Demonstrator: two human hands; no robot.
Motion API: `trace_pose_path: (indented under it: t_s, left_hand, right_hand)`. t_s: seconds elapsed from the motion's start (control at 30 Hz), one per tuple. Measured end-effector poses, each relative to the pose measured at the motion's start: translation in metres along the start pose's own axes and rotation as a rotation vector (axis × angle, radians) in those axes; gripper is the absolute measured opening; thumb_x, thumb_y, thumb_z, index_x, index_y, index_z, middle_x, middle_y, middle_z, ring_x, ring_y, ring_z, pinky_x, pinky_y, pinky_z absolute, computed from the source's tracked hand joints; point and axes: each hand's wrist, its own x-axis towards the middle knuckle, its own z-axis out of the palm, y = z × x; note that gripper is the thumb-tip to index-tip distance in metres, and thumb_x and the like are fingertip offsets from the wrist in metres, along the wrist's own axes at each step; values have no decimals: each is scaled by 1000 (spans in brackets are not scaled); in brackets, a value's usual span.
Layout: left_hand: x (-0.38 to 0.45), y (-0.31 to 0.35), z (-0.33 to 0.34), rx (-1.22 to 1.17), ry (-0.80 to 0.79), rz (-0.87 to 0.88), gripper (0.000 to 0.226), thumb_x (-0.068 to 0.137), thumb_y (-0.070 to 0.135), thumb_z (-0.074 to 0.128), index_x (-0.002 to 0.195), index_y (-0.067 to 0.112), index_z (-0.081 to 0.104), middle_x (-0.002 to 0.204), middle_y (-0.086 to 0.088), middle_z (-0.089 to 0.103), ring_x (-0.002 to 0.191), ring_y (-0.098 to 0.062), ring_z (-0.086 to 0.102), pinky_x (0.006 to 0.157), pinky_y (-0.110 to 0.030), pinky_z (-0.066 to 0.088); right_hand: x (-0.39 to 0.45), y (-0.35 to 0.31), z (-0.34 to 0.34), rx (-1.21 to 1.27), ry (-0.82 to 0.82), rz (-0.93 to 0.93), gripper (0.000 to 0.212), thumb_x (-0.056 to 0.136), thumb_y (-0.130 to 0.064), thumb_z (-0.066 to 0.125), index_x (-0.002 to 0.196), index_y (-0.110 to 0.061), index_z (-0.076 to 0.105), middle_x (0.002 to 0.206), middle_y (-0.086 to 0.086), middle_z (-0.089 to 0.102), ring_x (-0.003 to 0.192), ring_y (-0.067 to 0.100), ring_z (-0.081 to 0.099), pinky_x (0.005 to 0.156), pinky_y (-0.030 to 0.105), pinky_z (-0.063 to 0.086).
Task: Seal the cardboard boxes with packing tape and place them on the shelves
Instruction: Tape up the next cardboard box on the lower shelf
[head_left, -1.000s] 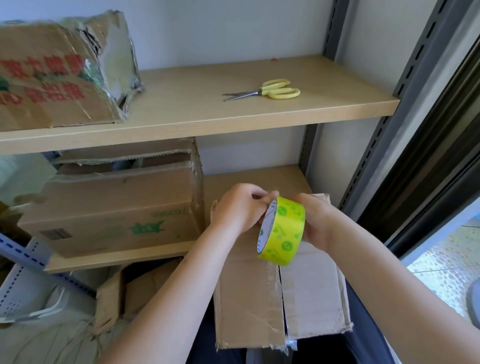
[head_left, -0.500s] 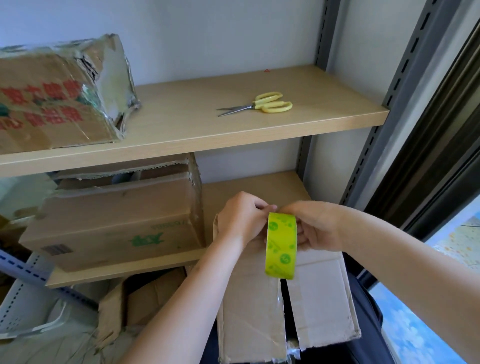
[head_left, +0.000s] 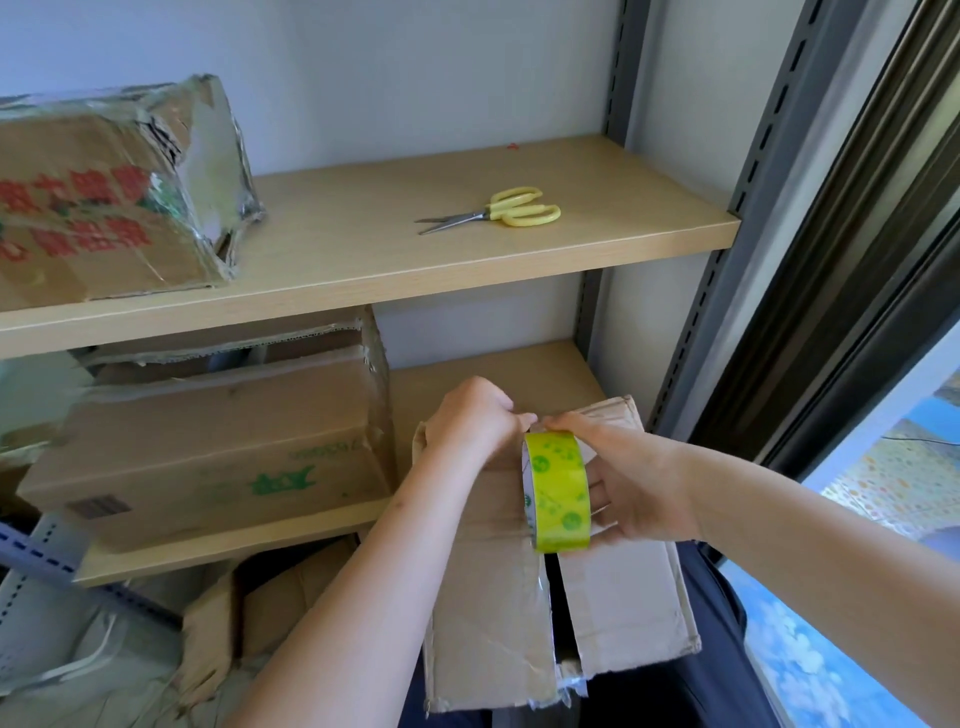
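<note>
Roll turned edge-on since half a second ago. Right hand (head_left: 636, 488) cradles the yellow-green packing tape roll (head_left: 557, 493) above the worn brown cardboard box (head_left: 493, 597); left hand (head_left: 470, 418) fingertips pinch its free end. Tape light, sticky; flaps floppy, so press near the seam.

Both forearms bare, no sleeves, watch or rings; dark navy trousers (head_left: 717, 623) below.

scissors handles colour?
Yellow handles on the scissors, on the upper shelf; head view.
</note>
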Motion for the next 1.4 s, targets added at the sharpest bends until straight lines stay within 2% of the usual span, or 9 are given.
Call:
trace_pose_path:
  t_s: [0.1, 0.2, 0.33, 0.43, 0.53, 0.63, 0.83, 1.17, 1.4]
  left_hand:
    - [5, -1, -1, -60, -32, -19, 65, 77, 50, 77, 134, 26, 56, 132, -1, 62, 122, -25, 58, 105, -43, 45]
    - [0, -4, 4, -109, 32, 166, 24, 84, 36, 72, 108, 33, 72, 102, 12, 69, 103, -16, 66, 92, -31, 49]
    - [-38, -22, 8, 43, 515, 550, 38, 89, 5, 56, 120, 23, 71, 116, 7, 62, 106, -17, 58, 90, -35, 48]
    - [-79, -56, 23, -16, 835, 481, 49, 89, -2, 55, 135, 13, 59, 135, -5, 53, 126, -24, 50, 105, -40, 42]
    - [-123, -83, 66, -211, 684, 192, 65, 98, 33, 52, 156, 19, 26, 155, -7, 25, 142, -26, 33, 111, -47, 40]
    - [-147, -86, 100, -126, 565, 67, 84, 96, 61, 37, 157, 25, -8, 163, -8, 11, 144, -30, 28, 111, -44, 42]
    - [-124, -76, 86, 209, 612, 297, 61, 97, 37, 48, 153, 17, 35, 165, -12, 4, 153, -33, 6, 114, -52, 31]
    - [-128, -61, 109, 380, 577, 155, 75, 95, 54, 46, 154, 10, 32, 163, -22, 8, 151, -41, 5, 109, -65, 29]
    - [-142, -65, 130, 495, 471, 141, 99, 80, 77, 50, 152, 10, 37, 160, -28, 17, 148, -47, 14, 109, -72, 21]
  right_hand:
    - [0, 0, 2, -13, 12, -3, 84, 80, -65, 64, 125, 6, 57, 108, 23, 72, 98, 36, 71, 93, 46, 56]
    - [-2, 4, 4, 16, 33, -53, 84, 78, -67, 66, 121, 5, 59, 109, 25, 70, 98, 37, 71, 89, 48, 57]
    - [-4, 13, 7, 32, 44, -113, 74, 79, -63, 66, 115, 2, 65, 109, 26, 70, 96, 37, 70, 94, 51, 55]
    - [-7, 11, 3, 10, 42, -133, 76, 75, -62, 69, 116, 2, 65, 109, 25, 70, 97, 39, 70, 93, 48, 56]
    - [-12, 3, -6, 2, 1, -124, 82, 70, -62, 70, 121, 1, 63, 108, 24, 71, 97, 38, 71, 84, 43, 58]
    - [-12, 2, -11, 3, -14, -115, 80, 77, -64, 65, 124, 1, 61, 111, 24, 70, 103, 41, 69, 87, 46, 57]
    - [-6, 6, -2, 81, -6, -120, 78, 84, -65, 58, 122, 2, 62, 111, 25, 70, 100, 41, 69, 86, 48, 57]
    - [-9, -8, 1, -16, -27, -107, 75, 86, -63, 60, 123, 2, 56, 105, 30, 70, 97, 42, 70, 86, 50, 57]
    - [-6, 7, 8, -194, 170, -202, 72, 89, -66, 51, 105, 3, 66, 90, 26, 73, 83, 37, 74, 83, 46, 60]
